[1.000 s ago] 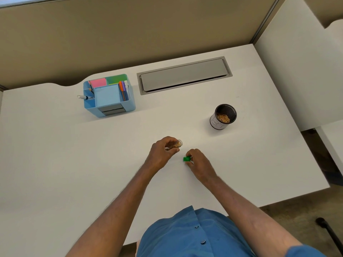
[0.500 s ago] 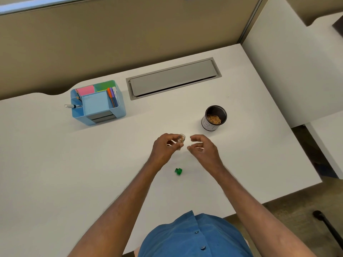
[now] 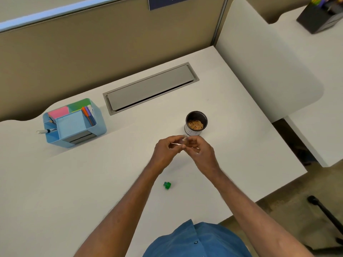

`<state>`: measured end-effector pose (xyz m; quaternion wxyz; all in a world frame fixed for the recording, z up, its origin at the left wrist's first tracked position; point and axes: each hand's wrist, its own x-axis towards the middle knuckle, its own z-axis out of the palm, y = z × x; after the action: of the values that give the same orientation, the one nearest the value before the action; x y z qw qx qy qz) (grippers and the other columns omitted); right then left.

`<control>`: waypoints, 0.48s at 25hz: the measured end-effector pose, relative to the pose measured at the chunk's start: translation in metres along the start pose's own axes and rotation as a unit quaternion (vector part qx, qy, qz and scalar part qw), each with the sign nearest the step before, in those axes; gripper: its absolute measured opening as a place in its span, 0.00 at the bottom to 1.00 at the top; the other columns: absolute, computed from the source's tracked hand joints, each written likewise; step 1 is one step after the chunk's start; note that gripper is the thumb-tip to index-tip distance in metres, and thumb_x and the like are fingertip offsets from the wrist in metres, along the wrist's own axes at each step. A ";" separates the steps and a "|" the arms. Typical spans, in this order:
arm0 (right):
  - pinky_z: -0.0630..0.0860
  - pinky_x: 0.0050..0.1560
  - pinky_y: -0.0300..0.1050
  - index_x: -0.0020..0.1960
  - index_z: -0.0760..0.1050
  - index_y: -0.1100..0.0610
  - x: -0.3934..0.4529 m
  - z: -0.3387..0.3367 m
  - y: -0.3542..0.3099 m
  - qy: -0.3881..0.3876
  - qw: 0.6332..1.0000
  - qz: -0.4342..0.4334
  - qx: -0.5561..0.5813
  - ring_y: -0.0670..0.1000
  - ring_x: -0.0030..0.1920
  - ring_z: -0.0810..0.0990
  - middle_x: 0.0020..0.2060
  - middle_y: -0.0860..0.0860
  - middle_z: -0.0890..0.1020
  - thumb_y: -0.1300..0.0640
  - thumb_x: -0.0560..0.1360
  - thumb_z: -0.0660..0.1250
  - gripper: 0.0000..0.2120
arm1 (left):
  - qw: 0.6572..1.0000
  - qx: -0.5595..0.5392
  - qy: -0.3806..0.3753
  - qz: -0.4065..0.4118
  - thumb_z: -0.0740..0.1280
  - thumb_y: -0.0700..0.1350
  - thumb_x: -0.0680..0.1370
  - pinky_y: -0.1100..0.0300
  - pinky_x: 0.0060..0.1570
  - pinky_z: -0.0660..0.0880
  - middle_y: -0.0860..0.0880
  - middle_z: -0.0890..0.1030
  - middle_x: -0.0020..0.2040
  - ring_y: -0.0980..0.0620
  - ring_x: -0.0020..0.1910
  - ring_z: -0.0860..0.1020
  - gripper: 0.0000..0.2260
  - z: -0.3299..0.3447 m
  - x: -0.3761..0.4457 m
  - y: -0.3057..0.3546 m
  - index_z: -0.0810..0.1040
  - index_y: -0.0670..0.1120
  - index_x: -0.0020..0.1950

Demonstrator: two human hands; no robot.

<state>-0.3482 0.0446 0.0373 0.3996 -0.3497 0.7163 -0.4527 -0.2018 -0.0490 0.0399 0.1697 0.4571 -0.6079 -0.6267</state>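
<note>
Vial (image 3: 184, 138), small and clear, is up off the counter (image 3: 92, 182), caught between both hands just in front of the can (image 3: 196, 123). Left hand (image 3: 166, 152) pinches it with thumb and curled fingers; right hand (image 3: 199, 152) comes in from the other side, its curled fingertips closing on the vial's end. What is inside the vial is too small to tell.

Down on the counter, nearer the body, lies a green cap (image 3: 167, 185), on its own and well apart from the hands. The can stands upright, dark inside, with a layer of small tan bits in the bottom.

The counter is plain white with a curved cut-out along its back left edge. A long grey hatch (image 3: 151, 88) is set flush into it near the back. To the left stands a blue organiser (image 3: 74, 125) with pink and green note pads, coloured pens, and a marker (image 3: 43, 131) poking out of its left side.

Behind runs a beige partition (image 3: 92, 52) with a dark sign (image 3: 172, 1) at the top edge. A white panel (image 3: 269, 71) closes off the right side, and beyond it a second desk (image 3: 315, 130) carries a black organiser (image 3: 323, 17). Brownish floor (image 3: 274, 210) shows at lower right, and a blue shirt (image 3: 194, 242) at the bottom.
</note>
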 end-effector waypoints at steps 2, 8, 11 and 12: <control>0.80 0.51 0.31 0.58 0.79 0.51 0.009 -0.013 0.001 0.036 0.999 0.002 -0.010 0.38 0.51 0.85 0.49 0.41 0.87 0.55 0.76 0.77 0.12 | 1.000 0.013 0.011 -0.004 0.75 0.50 0.75 0.60 0.49 0.82 0.59 0.85 0.52 0.59 0.49 0.83 0.16 0.002 0.008 0.002 0.82 0.57 0.62; 0.81 0.50 0.38 0.53 0.78 0.48 0.048 -0.063 -0.001 0.121 0.988 0.005 -0.097 0.44 0.48 0.84 0.48 0.44 0.85 0.58 0.76 0.75 0.10 | 0.992 0.114 0.045 0.018 0.79 0.51 0.71 0.58 0.59 0.76 0.54 0.71 0.70 0.55 0.62 0.75 0.35 0.020 0.057 0.009 0.67 0.54 0.75; 0.83 0.50 0.48 0.55 0.78 0.51 0.062 -0.074 -0.001 0.099 0.976 0.000 -0.193 0.49 0.49 0.83 0.51 0.49 0.83 0.60 0.77 0.73 0.10 | 0.986 0.164 0.027 0.022 0.79 0.53 0.70 0.50 0.68 0.72 0.51 0.65 0.76 0.50 0.72 0.68 0.41 0.035 0.082 0.012 0.62 0.53 0.77; 0.83 0.50 0.50 0.56 0.78 0.51 0.064 -0.075 -0.001 0.088 0.970 -0.008 -0.226 0.51 0.48 0.83 0.51 0.50 0.82 0.60 0.77 0.73 0.10 | 0.984 0.174 0.028 0.027 0.79 0.54 0.70 0.50 0.68 0.72 0.51 0.64 0.77 0.50 0.74 0.67 0.41 0.038 0.089 0.012 0.61 0.54 0.78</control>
<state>-0.4428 0.0165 0.0419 0.2418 -0.3956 0.8297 -0.3109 -0.2823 -0.0966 0.0119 0.1216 0.4806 -0.7144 -0.4937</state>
